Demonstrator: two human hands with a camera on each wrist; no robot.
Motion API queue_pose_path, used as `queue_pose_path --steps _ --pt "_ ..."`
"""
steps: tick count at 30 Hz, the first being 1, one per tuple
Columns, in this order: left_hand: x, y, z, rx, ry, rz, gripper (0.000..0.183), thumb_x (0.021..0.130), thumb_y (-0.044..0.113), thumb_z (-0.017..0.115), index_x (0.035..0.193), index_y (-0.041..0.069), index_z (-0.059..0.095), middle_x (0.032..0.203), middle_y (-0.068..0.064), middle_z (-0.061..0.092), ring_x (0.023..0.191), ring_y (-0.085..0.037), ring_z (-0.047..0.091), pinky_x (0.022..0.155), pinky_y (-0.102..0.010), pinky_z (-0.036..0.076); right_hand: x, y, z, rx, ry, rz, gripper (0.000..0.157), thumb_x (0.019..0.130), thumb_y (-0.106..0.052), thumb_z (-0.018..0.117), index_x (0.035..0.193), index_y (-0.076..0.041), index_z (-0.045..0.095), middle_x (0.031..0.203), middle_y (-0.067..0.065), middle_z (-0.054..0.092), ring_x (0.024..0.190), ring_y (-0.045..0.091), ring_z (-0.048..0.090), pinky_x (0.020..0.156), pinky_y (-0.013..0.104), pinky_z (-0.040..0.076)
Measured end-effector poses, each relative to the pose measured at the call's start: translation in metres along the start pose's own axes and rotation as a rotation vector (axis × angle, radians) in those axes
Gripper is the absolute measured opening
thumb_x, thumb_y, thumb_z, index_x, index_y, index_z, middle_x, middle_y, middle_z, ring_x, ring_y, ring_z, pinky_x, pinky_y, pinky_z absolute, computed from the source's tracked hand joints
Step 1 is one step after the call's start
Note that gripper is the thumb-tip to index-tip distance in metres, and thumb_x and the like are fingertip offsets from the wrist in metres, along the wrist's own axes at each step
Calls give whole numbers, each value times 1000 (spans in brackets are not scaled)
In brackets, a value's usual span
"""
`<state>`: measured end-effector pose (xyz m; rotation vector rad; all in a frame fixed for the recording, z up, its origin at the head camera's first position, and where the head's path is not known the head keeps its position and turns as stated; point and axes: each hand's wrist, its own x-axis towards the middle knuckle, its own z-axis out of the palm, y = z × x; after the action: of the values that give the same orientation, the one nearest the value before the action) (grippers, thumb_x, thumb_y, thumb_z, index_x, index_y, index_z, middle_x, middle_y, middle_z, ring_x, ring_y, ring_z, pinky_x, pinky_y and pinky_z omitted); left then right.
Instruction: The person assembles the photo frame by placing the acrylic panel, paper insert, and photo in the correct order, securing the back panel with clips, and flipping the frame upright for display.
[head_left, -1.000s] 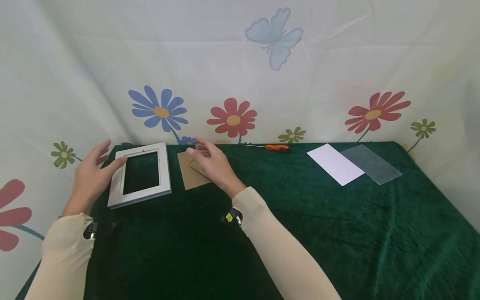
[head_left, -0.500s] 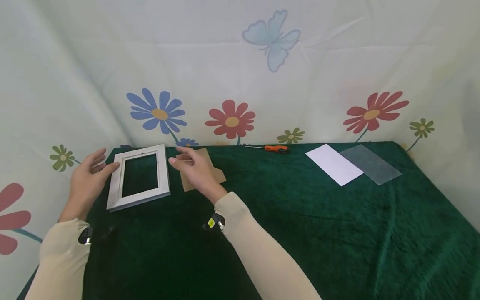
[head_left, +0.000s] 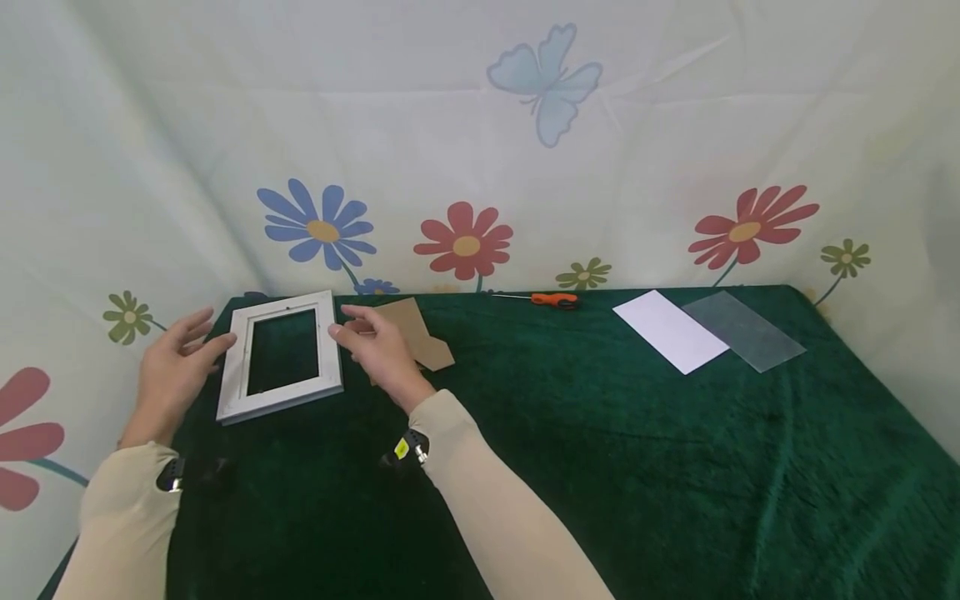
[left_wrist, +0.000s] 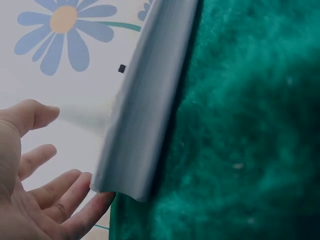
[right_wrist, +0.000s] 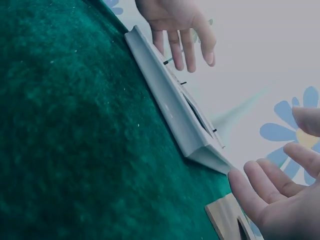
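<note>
Fingers of the left hand [head_left: 171, 367] stand spread and loosely bent by the white picture frame [head_left: 283, 394], the lowest fingertip meeting its near corner in the left wrist view, thumb apart. The frame lies flat between the hands, a pale, slightly weathered rectangle with grooved outer sides, green cloth [head_left: 600, 467] showing through its opening and small dark tabs [right_wrist: 215, 130] along the inner rim; this seems to be its back. The right hand [head_left: 381, 350] has moved left to the frame's right side, fingers spread, so the frame is now flanked, apparently gripped by neither; whether the right fingertips touch, I cannot tell. That shift leaves the brown backing board [head_left: 405, 321] more exposed, partly behind the right hand. Well right of both hands: orange-handled screwdriver [head_left: 553, 300], white sheet [head_left: 671, 332], clear sheet [head_left: 746, 329].
</note>
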<state>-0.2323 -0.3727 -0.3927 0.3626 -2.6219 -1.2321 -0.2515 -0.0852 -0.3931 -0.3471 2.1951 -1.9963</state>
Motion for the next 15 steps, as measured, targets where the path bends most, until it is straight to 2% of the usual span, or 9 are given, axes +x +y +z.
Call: queue_pose_path --steps 4,7,10,14,15 --pt "2 -5 -1 7 -19 -7 78 106 47 61 168 12 29 166 -27 35 144 -52 44 91 -42 61 3 1 7 -5 9 -7 46 104 -38 70 148 -24 62 130 -2 65 108 19 68 94 41 58" --pt "3 -8 -1 4 -24 -11 78 106 46 62 168 11 30 164 -29 36 142 -53 46 77 -26 60 4 2 11 -53 -4 -21 47 105 -36 71 148 -22 62 134 3 65 112 14 65 99 37 56" --pt "4 -10 0 4 -24 -16 77 106 47 62 167 11 32 164 -28 37 140 -53 48 79 -26 61 4 4 13 -97 -22 -33 48 105 -36 70 150 -22 60 140 7 63 118 13 64 101 39 55" --pt "5 -13 2 12 -26 -24 76 106 48 62 166 10 35 163 -29 39 137 -52 50 96 -46 59 4 5 14 -112 -36 -36 50 105 -34 70 152 -22 58 143 9 61 122 17 63 102 41 55" --pt "5 -14 2 14 -26 -27 76 106 48 62 166 10 35 162 -29 40 136 -51 50 97 -47 58 4 5 15 -117 -36 -32 50 105 -33 70 152 -23 58 143 9 61 122 17 63 102 41 56"
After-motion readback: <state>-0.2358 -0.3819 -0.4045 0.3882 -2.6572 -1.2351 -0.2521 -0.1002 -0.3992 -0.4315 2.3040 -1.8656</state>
